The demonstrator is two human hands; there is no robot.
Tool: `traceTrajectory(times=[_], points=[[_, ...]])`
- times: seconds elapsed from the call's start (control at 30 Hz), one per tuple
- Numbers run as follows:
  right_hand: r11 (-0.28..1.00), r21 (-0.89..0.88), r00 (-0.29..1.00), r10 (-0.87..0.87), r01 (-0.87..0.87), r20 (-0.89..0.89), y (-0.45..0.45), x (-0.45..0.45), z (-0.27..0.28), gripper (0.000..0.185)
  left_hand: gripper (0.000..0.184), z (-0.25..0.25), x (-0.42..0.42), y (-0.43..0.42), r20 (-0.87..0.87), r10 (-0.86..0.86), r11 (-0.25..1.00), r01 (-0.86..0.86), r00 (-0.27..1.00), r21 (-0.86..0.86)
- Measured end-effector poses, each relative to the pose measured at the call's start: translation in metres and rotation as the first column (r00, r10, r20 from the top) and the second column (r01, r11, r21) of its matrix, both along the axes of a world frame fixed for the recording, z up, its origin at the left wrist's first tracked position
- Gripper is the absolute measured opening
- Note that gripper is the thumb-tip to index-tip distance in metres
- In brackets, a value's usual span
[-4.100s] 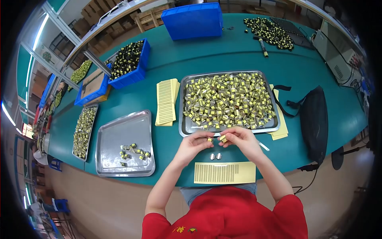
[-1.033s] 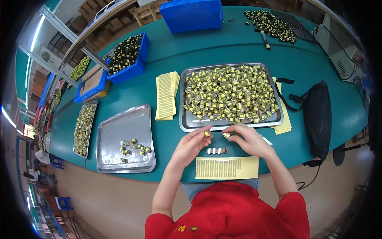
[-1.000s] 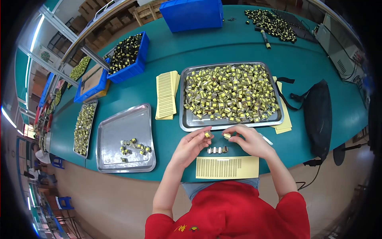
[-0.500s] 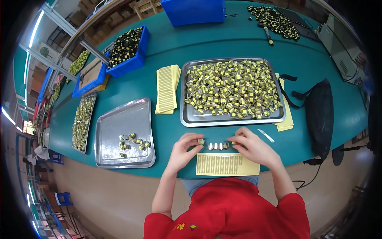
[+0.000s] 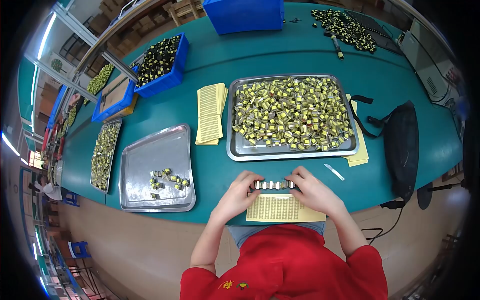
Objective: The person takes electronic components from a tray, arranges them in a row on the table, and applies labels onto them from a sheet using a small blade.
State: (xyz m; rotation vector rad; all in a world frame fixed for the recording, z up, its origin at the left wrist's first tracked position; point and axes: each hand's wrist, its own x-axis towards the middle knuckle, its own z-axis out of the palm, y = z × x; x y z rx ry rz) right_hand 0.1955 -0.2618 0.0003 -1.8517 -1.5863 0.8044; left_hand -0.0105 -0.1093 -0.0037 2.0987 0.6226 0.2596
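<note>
A short row of small components lies on the green table, silvery sides up, just above a yellow label sheet. My left hand pinches the component at the row's left end. At the right end, my right hand grips another component between thumb and fingers. Beyond the hands is a metal tray heaped with yellow-and-silver components. To the left, a second metal tray holds several loose components. The fingertips partly hide both ends of the row.
Stacked label sheets lie between the trays. A white blade-like tool is right of my right hand. Farther right lies a black bag. Blue bins and a narrow filled tray stand left. Black-and-yellow parts lie at the back right.
Both hands have come to the row's ends, bringing one component each against it. Since the earliest frame the row has grown from two components to several. The view has shifted slightly.
</note>
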Motion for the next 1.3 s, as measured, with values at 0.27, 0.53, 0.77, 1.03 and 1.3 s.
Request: traceTrajectory(times=[0.27,0.53,0.77,1.03,1.3], points=[[0.997,0.082,1.000,0.011,-0.013,0.022,0.007,-0.003,-0.007,0.028,0.027,0.001,0.003,-0.003,-0.017,-0.022,0.998,0.023,1.000,0.066],[0.995,0.084,0.989,0.045,-0.057,0.141,0.008,-0.008,-0.007,0.024,0.027,0.001,0.002,-0.002,-0.035,-0.032,0.997,0.034,0.999,0.070],[0.997,0.072,0.991,0.032,-0.042,0.132,0.013,0.001,0.004,0.026,0.026,0.022,0.010,0.016,-0.019,-0.009,0.993,0.011,1.000,0.115],[0.904,0.407,0.869,-0.095,-0.129,0.486,0.095,0.025,-0.007,0.025,0.025,-0.012,0.061,0.050,0.087,0.371,0.724,-0.347,0.925,0.596],[0.847,0.466,0.837,-0.048,-0.255,0.545,0.116,0.024,-0.026,0.011,0.028,-0.019,0.070,0.048,0.074,0.419,0.729,-0.384,0.905,0.566]])
